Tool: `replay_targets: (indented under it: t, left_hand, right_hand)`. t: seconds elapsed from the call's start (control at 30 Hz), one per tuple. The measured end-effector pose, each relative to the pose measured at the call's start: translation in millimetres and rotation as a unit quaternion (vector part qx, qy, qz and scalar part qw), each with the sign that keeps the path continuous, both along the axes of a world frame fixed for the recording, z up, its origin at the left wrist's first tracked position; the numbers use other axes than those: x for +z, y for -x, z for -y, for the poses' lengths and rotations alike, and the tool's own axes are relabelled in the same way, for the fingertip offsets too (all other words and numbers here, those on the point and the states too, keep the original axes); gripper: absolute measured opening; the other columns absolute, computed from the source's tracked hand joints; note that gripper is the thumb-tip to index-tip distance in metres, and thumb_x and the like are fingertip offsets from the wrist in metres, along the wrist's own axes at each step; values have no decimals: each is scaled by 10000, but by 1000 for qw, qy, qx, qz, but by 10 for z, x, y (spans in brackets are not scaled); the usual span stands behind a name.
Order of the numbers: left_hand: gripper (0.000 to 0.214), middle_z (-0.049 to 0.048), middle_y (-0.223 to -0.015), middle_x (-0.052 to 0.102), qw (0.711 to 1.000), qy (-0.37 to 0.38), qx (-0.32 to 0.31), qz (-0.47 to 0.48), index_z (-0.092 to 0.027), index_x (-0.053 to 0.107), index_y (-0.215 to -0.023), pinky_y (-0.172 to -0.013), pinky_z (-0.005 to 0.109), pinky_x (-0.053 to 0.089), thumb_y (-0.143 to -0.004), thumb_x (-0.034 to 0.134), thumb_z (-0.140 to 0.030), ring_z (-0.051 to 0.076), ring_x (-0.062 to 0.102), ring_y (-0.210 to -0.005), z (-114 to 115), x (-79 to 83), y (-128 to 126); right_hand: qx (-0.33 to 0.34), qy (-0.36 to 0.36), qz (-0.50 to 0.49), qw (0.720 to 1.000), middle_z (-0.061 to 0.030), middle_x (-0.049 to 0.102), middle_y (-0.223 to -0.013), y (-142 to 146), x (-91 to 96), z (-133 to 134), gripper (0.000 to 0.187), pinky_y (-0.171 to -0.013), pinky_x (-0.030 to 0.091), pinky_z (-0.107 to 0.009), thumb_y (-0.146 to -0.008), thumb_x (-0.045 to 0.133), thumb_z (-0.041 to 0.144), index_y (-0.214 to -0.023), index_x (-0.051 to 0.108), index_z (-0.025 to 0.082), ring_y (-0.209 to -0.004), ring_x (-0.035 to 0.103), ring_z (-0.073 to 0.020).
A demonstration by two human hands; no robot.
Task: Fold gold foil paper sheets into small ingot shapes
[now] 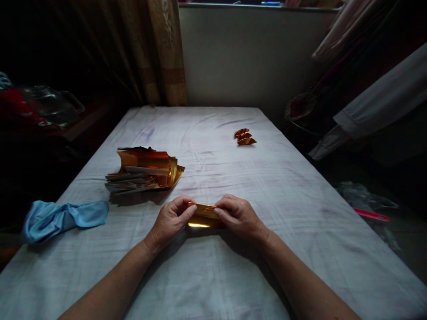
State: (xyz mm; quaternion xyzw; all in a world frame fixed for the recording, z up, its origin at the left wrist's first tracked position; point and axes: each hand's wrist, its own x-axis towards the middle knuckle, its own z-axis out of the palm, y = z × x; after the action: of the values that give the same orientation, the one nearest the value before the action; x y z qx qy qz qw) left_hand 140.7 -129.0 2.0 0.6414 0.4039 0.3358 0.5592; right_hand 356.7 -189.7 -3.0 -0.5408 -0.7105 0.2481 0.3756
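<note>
I have the gold foil sheet [202, 218] centred in front of me, near the close part of the white tablecloth [213, 280]; I can't tell whether its lower edge touches the fabric. The left hand [175, 214] pinches one end of its upper edge between thumb and fingers, and the right hand [237, 216] pinches the other in the same way. I read that matched grip as a means of keeping the edge straight and taut, with both thumbs placed to press a crease evenly.

Just beyond the left hand lies a loose stack of gold foil sheets [144, 160], fanned and uneven, probably put there for easy reach. Farther off to the right, three folded foil pieces [245, 137] sit bunched together, well apart from the stack, which I take as a way to avoid mixing shaped with flat ones. At the left edge, a crumpled light blue cloth [66, 218] seems pushed aside to leave room for the forearms. Past the table I make out a patterned curtain [168, 53] and, in shadow, a glass jug [51, 106].
</note>
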Motion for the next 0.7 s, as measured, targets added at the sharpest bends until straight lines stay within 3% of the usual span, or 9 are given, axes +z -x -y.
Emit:
replay_targets:
  t: [0.13, 0.27, 0.4, 0.7]
  left_hand:
    - [279, 30, -717, 695, 1000, -18, -8, -22, -159, 710, -810, -533, 214, 496, -778, 716, -435, 141, 619, -612, 14, -14, -12]
    - [233, 28, -681, 684, 998, -52, -4, -38, -158, 723, -747, -532, 202, 485, -791, 697, -386, 139, 612, -612, 50, -12, -45]
    - [274, 20, -648, 657, 999, -21, -28, -40, -150, 713, -725, -520, 200, 456, -778, 701, -419, 125, 571, -575, 58, 21, -66]
    - [405, -24, -577, 575, 994, 108, 23, -14, -147, 670, -655, -526, 198, 397, -628, 790, -533, 98, 493, -545, -54, 108, -31]
  right_hand:
    - [-1, 13, 17, 1000, -21, 657, -762, 20, 13, -2, 162, -641, 462, -253, -915, 568, 257, -823, 695, 215, -693, 611, -141]
    - [-8, -21, 50, 999, -20, 677, -757, 124, 16, -12, 118, -663, 448, -268, -903, 615, 285, -869, 711, 227, -692, 613, -149]
    - [-11, -41, 56, 998, -16, 664, -711, 202, 19, -26, 152, -656, 427, -271, -903, 614, 273, -791, 700, 217, -656, 596, -145]
    - [-36, 98, -69, 992, -20, 721, -754, -65, 13, -36, 177, -663, 464, -255, -852, 604, 303, -796, 740, 204, -702, 647, -156]
